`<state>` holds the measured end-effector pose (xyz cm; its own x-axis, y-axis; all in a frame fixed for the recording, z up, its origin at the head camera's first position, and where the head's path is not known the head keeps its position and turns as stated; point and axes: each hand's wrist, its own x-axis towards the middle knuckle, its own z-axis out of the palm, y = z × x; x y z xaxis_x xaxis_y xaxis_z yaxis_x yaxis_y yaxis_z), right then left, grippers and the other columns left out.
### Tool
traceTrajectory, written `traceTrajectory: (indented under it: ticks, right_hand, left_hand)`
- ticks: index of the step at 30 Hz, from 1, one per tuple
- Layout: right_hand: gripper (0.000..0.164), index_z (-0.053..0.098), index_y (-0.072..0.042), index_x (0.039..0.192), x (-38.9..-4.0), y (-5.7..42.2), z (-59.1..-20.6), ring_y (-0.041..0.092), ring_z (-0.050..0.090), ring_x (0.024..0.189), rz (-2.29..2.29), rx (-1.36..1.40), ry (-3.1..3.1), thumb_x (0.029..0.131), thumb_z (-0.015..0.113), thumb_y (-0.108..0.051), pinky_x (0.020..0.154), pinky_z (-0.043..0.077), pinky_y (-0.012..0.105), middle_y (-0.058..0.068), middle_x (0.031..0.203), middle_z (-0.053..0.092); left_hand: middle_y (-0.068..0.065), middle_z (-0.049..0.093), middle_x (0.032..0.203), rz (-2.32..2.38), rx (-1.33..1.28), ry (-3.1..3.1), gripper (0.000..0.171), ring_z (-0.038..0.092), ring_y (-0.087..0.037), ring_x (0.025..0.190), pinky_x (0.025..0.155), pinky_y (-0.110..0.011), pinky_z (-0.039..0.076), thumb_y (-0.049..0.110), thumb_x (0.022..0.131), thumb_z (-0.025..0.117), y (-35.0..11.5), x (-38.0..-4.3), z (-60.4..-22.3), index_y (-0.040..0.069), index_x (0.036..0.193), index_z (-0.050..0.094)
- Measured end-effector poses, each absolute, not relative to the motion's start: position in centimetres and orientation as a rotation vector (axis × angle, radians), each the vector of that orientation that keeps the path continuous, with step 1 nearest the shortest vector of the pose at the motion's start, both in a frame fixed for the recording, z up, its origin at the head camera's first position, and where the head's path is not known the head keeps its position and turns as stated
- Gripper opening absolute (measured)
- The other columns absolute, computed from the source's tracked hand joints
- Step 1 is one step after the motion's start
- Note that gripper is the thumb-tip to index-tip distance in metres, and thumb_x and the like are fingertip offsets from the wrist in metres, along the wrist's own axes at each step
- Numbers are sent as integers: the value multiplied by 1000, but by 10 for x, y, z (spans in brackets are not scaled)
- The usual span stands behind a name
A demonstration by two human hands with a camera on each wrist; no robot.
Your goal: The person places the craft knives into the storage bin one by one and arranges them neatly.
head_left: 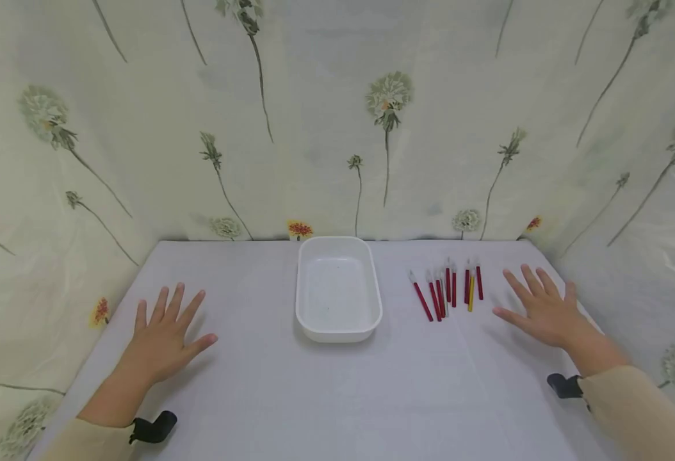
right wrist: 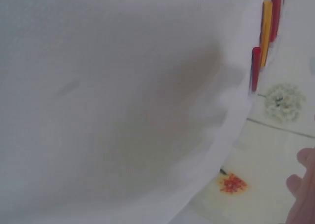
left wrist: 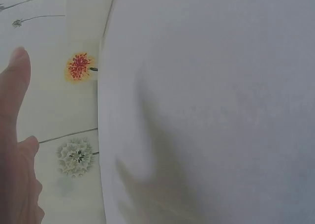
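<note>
My left hand (head_left: 161, 342) is spread over the left side of the table, palm down and holding nothing. On the far right, my right hand (head_left: 547, 317) is also spread with bare fingers, casting a shadow on the cloth. Closest to it lies a loose group of slim sticks with clear, pale tips: several red sticks (head_left: 422, 301) and one yellow stick (head_left: 471, 291). A white rectangular dish (head_left: 337, 294) stands between the hands with nothing in it. The right wrist view catches the yellow stick (right wrist: 266, 32) at its upper right edge.
A pale cloth covers the table (head_left: 337, 397). Behind and at both sides hangs a curtain (head_left: 314, 128) printed with dandelions, meeting the table's back edge just behind the dish. Dark wrist cameras (head_left: 155, 427) sit by the sleeves.
</note>
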<state>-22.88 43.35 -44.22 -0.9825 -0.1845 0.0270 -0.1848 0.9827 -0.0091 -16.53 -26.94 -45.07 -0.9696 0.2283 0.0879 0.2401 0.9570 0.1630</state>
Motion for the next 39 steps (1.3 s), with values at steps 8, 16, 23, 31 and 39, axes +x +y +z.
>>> traceTrajectory:
  ticks: [8, 16, 23, 31, 39]
  right_hand:
    - [99, -3, -18, 161, -239, 429, -444, 55, -5, 145, 39, 278, -3120, 93, 48, -69, 101, -19, 80, 31, 162, -1]
    - [97, 2, -14, 161, -246, 425, -446, 58, 0, 143, 79, 243, -3150, 94, 46, -68, 103, -11, 81, 34, 160, 1]
    - [96, 5, -10, 161, -256, 420, -445, 59, 2, 143, 161, 213, -3176, 96, 44, -68, 104, -8, 81, 35, 160, 2]
    - [89, 13, -4, 159, -267, 416, -447, 61, 9, 140, 284, 179, -3200, 99, 41, -64, 105, 2, 81, 39, 156, 11]
    - [88, 16, 0, 157, -277, 416, -453, 62, 11, 139, 438, 164, -3189, 100, 41, -62, 107, 8, 79, 41, 154, 13]
  left_hand:
    - [-24, 3, 165, -317, -386, -3025, 87, -6, -45, 150, 113, -70, -9, 68, 95, 47, -258, -168, -449, 18, 161, 18]
    - [-26, 7, 164, -343, -417, -3009, 87, -1, -47, 150, 115, -68, -5, 66, 95, 49, -246, -173, -451, 16, 160, 21]
    - [-25, 9, 164, -395, -454, -2983, 86, 2, -45, 151, 117, -66, -1, 65, 95, 50, -232, -183, -453, 17, 161, 22]
    - [-25, 15, 164, -447, -511, -2940, 84, 6, -45, 151, 117, -66, 3, 62, 95, 53, -210, -191, -453, 14, 159, 26]
    - [-25, 24, 161, -515, -550, -2895, 82, 17, -47, 148, 117, -65, 11, 59, 96, 54, -195, -196, -456, 11, 158, 31]
